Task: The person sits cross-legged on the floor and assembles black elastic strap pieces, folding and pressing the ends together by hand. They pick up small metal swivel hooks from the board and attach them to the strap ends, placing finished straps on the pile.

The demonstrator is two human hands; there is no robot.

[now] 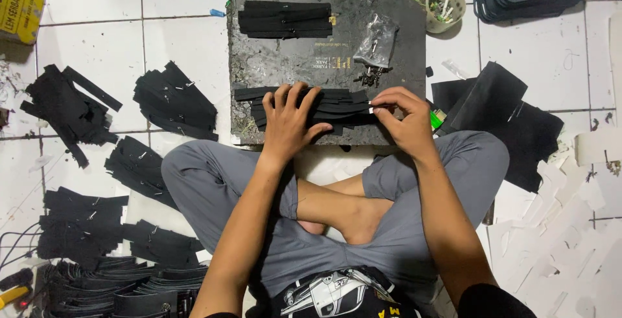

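Observation:
I sit cross-legged on a tiled floor before a dark stone slab (389, 46). A fan of black strips (346, 105) lies along the slab's near edge. My left hand (289, 121) presses flat on the strips, fingers spread. At the strips' right end, my right hand (402, 116) pinches them between thumb and fingers, with something small and pale at the fingertips. A second stack of black strips (285, 19) lies at the slab's far edge. A clear plastic bag (376, 41) with small metal pieces rests on the slab near its right side.
Piles of black strips (175, 101) cover the floor at left, with bundled stacks (84, 226) lower left. Black sheet pieces (502, 120) lie right of the slab. A small cup (446, 8) stands behind it, a green lighter (437, 119) beside my right hand. White paper scraps (557, 227) lie at right.

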